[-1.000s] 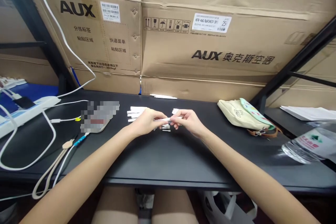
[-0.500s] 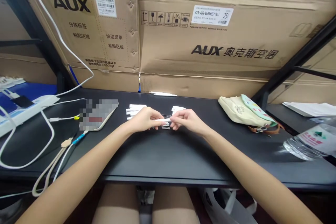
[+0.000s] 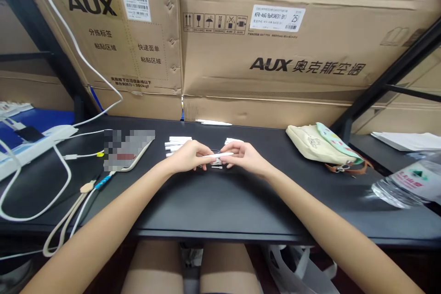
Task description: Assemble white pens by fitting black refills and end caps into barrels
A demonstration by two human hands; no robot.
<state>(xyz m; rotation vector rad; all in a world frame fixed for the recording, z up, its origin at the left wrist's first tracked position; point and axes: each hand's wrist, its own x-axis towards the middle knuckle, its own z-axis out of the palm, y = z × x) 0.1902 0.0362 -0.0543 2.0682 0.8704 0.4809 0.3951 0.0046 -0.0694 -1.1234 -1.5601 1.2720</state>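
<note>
The left hand (image 3: 188, 156) and right hand (image 3: 244, 158) pinch a thin white rod (image 3: 220, 155) narrowly between their fingertips, steadying both ends, above the matte black desk (image 3: 220, 206), near its back edge, just before short white sticks (image 3: 177, 143).

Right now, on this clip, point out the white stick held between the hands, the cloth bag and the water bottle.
White stick (image 3: 223, 154): head view, on its middle.
Cloth bag (image 3: 312, 144): head view, on its cream front panel.
Water bottle (image 3: 411, 180): head view, on its label.
</note>
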